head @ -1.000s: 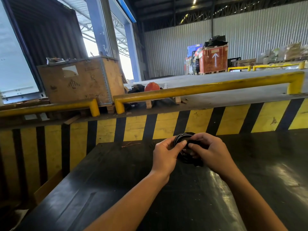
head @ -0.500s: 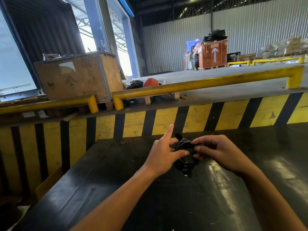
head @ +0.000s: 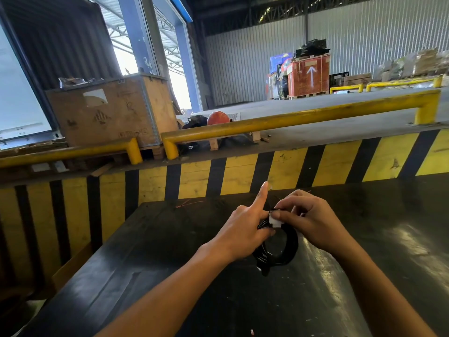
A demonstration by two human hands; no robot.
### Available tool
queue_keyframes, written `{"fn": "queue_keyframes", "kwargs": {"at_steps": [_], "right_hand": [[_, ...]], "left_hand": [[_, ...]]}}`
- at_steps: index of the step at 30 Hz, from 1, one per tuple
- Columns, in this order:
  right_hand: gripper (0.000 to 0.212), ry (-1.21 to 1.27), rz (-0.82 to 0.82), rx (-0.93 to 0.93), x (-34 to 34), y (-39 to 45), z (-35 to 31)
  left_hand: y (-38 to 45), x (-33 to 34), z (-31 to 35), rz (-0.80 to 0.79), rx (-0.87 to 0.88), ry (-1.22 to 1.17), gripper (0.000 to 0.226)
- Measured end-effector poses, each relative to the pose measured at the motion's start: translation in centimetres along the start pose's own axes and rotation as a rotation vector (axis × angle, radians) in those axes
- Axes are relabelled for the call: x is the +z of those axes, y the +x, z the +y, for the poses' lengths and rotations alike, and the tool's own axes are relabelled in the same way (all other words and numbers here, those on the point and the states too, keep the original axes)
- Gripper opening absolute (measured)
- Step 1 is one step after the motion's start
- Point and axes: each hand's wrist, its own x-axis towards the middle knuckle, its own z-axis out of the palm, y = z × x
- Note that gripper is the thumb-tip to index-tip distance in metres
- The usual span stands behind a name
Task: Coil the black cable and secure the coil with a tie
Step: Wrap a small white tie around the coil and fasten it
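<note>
The black cable (head: 289,249) is wound into a small coil that hangs between my two hands, just above the black table (head: 170,276). My left hand (head: 245,229) pinches the coil's upper left side with thumb and middle fingers, while its index finger sticks straight up. My right hand (head: 308,220) pinches the top of the coil, where a small white piece (head: 275,221) shows at my fingertips. A thin dark strand, perhaps the tie, pokes out above my right fingers. The coil's top is hidden by both hands.
A yellow-and-black striped barrier (head: 243,173) rises behind the table's far edge, topped by yellow rails (head: 291,120). A wooden crate (head: 109,110) stands back left, an orange helmet (head: 217,117) beside it. A thin reddish wire (head: 187,204) lies near the table's far edge.
The coil has dropped lower and now hangs open beneath my hands. My left index finger has lifted off and points up. My right fingers moved to the coil's top, where the white piece now shows.
</note>
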Motion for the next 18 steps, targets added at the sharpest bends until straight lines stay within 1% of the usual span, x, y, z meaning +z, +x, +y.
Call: {"fn": "queue_keyframes", "kwargs": {"at_steps": [2,5,9,13,18], "right_hand": [[0.007,0.060,0.036,0.033,0.5,-0.2,0.4],[0.006,0.086,0.104,0.046,0.9,-0.3,0.9],[0.007,0.136,0.083,0.053,1.2,-0.4,1.0],[0.006,0.138,0.103,0.042,1.4,-0.4,0.9],[0.005,0.141,0.087,0.048,1.3,-0.3,0.8]], "left_hand": [[-0.1,0.1,-0.2,0.001,-0.003,-0.027,0.092],[-0.2,0.2,-0.6,0.036,-0.033,-0.114,0.093],[-0.1,0.1,-0.7,0.015,-0.037,-0.124,0.094],[0.0,0.2,-1.0,0.043,-0.045,-0.116,0.093],[0.1,0.3,-1.3,0.021,-0.062,-0.138,0.094]]}}
